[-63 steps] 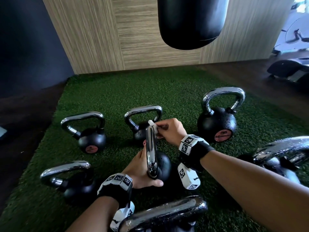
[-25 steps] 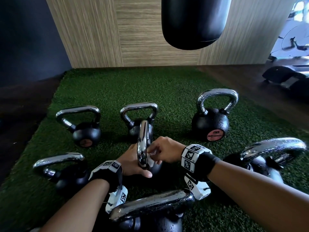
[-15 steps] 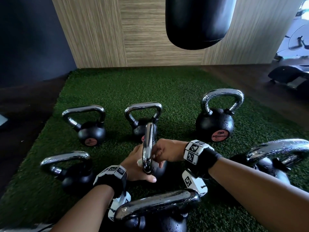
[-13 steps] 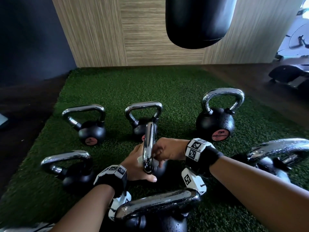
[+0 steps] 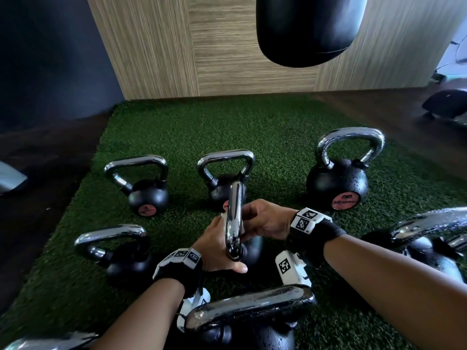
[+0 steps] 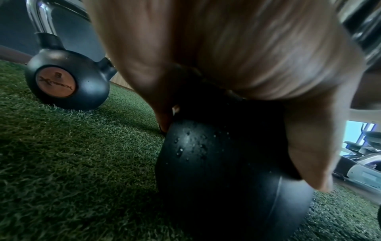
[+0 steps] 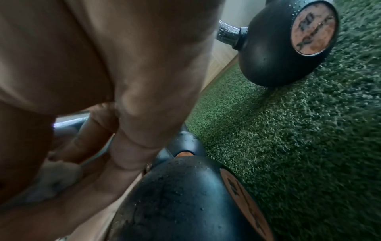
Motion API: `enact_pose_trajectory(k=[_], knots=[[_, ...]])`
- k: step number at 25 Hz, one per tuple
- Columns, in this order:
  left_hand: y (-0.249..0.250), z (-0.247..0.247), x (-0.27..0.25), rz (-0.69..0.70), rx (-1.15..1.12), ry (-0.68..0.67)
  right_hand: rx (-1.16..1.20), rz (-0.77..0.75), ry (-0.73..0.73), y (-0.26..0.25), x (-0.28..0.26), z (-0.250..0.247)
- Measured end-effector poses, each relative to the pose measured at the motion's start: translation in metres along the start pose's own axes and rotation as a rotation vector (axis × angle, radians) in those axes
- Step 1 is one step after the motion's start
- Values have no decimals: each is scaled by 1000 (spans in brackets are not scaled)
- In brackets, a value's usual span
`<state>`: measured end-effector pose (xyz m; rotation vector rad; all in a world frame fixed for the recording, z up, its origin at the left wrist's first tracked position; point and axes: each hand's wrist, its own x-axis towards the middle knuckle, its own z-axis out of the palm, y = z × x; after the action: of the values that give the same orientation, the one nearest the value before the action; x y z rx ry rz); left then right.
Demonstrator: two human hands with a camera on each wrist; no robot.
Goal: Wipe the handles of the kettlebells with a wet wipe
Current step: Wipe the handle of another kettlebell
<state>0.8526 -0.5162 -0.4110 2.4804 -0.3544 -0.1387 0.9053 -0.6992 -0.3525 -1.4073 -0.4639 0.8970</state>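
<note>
A small black kettlebell (image 5: 252,248) (image 6: 226,171) (image 7: 175,203) with a chrome handle (image 5: 234,221) stands on the green turf in the middle. My left hand (image 5: 217,248) grips its ball and the handle's base from the left, thumb across the front. My right hand (image 5: 262,219) pinches a white wet wipe (image 5: 223,215) (image 7: 55,177) against the handle's middle from the right; most of the wipe is hidden behind the handle. Water drops dot the ball.
Several more kettlebells ring the middle one on the turf (image 5: 265,127): two behind (image 5: 147,195) (image 5: 222,180), a larger one back right (image 5: 338,183), others left (image 5: 121,256), right (image 5: 427,238) and nearest me (image 5: 250,317). A black punching bag (image 5: 308,29) hangs ahead.
The right hand with the wipe slid down from the handle's top to its lower part, then came back up to the middle. The left hand kept its grip.
</note>
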Motion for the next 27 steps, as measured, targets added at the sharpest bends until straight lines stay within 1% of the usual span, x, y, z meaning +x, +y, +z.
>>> enact_pose_trajectory(k=[3,5,7,8,10,12,16,19,23,27], knots=[[2,-2,-2,7,39,2,-23,-62,235,-3,7,-5],[2,-1,-2,26,59,7,-52,-103,296,-2,10,-10],[2,0,-2,16,53,15,-158,-92,315,-1,11,-9],[2,0,-1,5,55,13,-226,-94,348,-2,13,-8],[0,0,-1,-4,56,9,-356,-138,489,-4,18,-7],[-1,0,0,-18,30,11,-396,-168,605,-5,19,-7],[-5,3,-1,-46,12,20,-524,-184,668,-6,18,-8],[-7,5,0,-69,8,26,-579,-217,741,-13,20,-7],[-8,6,1,-45,73,-2,-567,-185,790,-14,25,-6],[-7,6,0,-39,62,21,-561,-136,793,-15,30,-8]])
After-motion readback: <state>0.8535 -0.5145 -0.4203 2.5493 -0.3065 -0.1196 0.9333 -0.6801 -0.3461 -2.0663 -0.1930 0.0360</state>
